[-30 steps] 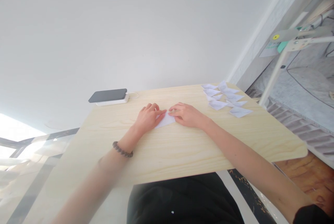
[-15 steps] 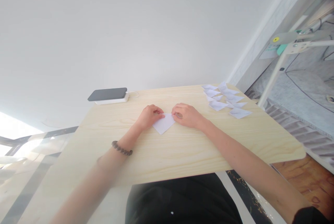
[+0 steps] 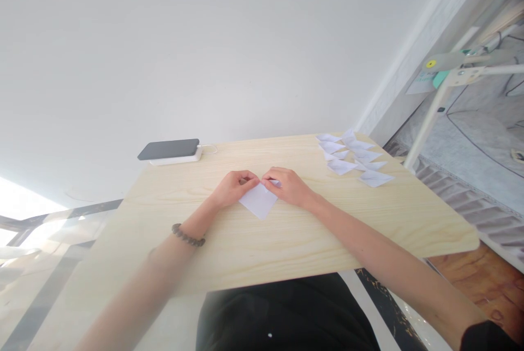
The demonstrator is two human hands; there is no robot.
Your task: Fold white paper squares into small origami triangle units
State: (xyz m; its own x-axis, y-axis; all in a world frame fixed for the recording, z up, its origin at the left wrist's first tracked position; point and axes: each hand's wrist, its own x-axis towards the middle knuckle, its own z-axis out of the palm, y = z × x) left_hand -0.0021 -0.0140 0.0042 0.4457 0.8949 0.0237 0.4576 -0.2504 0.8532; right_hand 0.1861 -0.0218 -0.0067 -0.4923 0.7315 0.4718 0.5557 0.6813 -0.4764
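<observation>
Left hand point(image 3: 236, 187) and right hand point(image 3: 289, 184) are both almost closed, each thumb pressed to its fingers, with the tips very near each other. Under them is the wide, pale wooden table point(image 3: 282, 253). It looks smooth, so things might slip on it. Farther out, to the right of the right hand, sit the white, pointy, folded paper shapes point(image 3: 365, 154). They look light, so a fast swing of that arm could push them around. Past the left hand, a flat black slab like a phone point(image 3: 168, 149) lies on a white block point(image 3: 180, 160). It is well apart, so a bump seems unlikely. Smallest is the thin white paper with a pointed bottom point(image 3: 259, 203). Both hands pinch its top, and its point sticks out between them toward the person. If one hand pulls harder, I think it could turn, fold crooked or tear.
</observation>
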